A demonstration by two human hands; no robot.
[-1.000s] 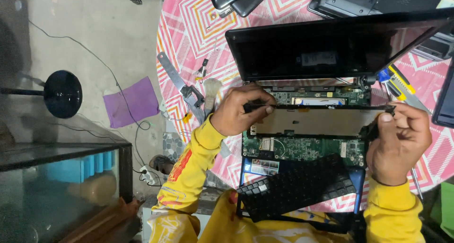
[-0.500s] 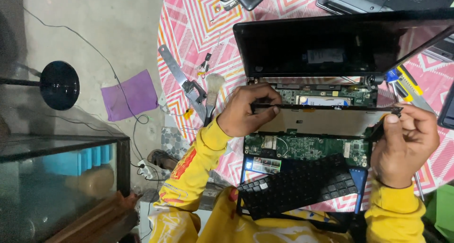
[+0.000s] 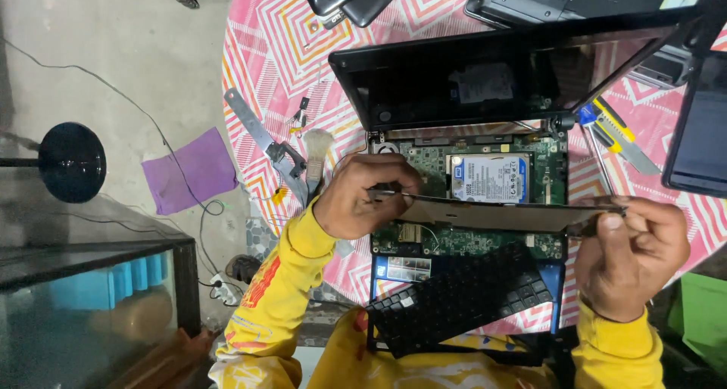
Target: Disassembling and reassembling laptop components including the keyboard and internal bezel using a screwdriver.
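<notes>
My left hand (image 3: 363, 200) and right hand (image 3: 632, 256) pinch ends of thin brown laptop cover panel (image 3: 492, 213), frame centre, tilted edge-up, exposing green circuit board (image 3: 469, 241).

The left hand (image 3: 356, 200) and right hand (image 3: 632, 256) grip opposite ends of a thin panel (image 3: 492, 211), held tilted above the open laptop (image 3: 469, 162). The exposed board (image 3: 424, 162) and hard drive (image 3: 488, 178) lie beneath it. A loose keyboard (image 3: 462, 302) rests at the near edge. A brush (image 3: 314, 158) and metal bracket (image 3: 261, 139) lie on the patterned tablecloth (image 3: 265, 48).
</notes>
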